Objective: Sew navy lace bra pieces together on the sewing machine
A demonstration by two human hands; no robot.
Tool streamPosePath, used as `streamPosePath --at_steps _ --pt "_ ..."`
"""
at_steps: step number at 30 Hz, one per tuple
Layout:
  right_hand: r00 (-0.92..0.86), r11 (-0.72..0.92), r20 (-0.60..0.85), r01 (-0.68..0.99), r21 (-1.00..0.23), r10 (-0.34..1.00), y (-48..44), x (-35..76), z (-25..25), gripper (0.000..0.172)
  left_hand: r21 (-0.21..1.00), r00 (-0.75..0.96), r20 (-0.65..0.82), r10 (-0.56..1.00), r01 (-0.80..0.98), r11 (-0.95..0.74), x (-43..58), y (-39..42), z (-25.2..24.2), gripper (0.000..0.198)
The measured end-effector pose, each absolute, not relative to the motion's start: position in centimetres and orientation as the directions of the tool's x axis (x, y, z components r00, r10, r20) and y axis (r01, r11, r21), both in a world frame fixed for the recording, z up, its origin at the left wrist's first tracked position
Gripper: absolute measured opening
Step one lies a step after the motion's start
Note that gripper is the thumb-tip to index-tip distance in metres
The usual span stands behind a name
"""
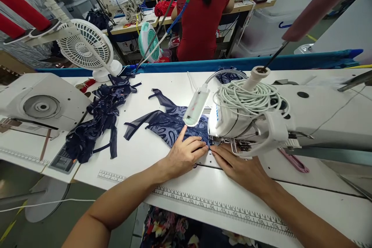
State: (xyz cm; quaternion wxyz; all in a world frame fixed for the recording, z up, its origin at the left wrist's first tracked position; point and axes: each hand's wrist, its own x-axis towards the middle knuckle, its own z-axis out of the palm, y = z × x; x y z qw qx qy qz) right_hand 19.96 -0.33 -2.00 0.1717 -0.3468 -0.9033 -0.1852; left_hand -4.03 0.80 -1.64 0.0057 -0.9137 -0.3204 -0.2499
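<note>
My left hand (186, 154) lies flat with fingers stretched on a navy patterned lace piece (168, 124), pressing its edge just left of the sewing machine's needle area (241, 145). My right hand (238, 164) lies flat on the white table, fingertips meeting the left hand's at the fabric edge under the white sewing machine head (247, 120). A small lamp (196, 106) hangs over the fabric. The needle itself is hidden by the machine head.
A heap of navy lace pieces (99, 120) lies to the left beside another machine (43, 102). A white fan (87, 48) stands behind. A printed ruler (209, 205) runs along the table's front edge. A person in red (203, 15) sits at the far bench.
</note>
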Motion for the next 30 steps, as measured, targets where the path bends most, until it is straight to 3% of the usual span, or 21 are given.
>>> streamPosePath --at_steps 4,10,17,24,30 --pt "-0.678 0.689 0.418 0.709 0.153 0.605 -0.5 19.8 -2.6 0.037 0.161 0.673 0.452 0.585 0.584 -0.796 -4.0 0.8 -1.7 0.04" --pt "-0.739 0.716 0.388 0.657 0.236 0.551 -0.9 18.9 -1.5 0.037 0.174 0.671 0.418 0.612 0.602 -0.779 -3.9 0.5 -1.4 0.043" --pt "-0.66 0.664 0.443 0.727 0.174 0.606 -0.3 20.1 -2.0 0.033 0.141 0.662 0.456 0.595 0.607 -0.782 -3.9 0.7 -1.5 0.04" --pt "-0.644 0.641 0.403 0.75 0.164 0.65 0.1 19.5 -2.0 0.032 0.146 0.66 0.455 0.598 0.607 -0.781 -3.9 0.6 -1.5 0.039" --pt "-0.668 0.677 0.406 0.721 0.148 0.623 0.2 19.6 -2.7 0.042 0.165 0.672 0.41 0.616 0.61 -0.775 -4.0 0.6 -1.6 0.04"
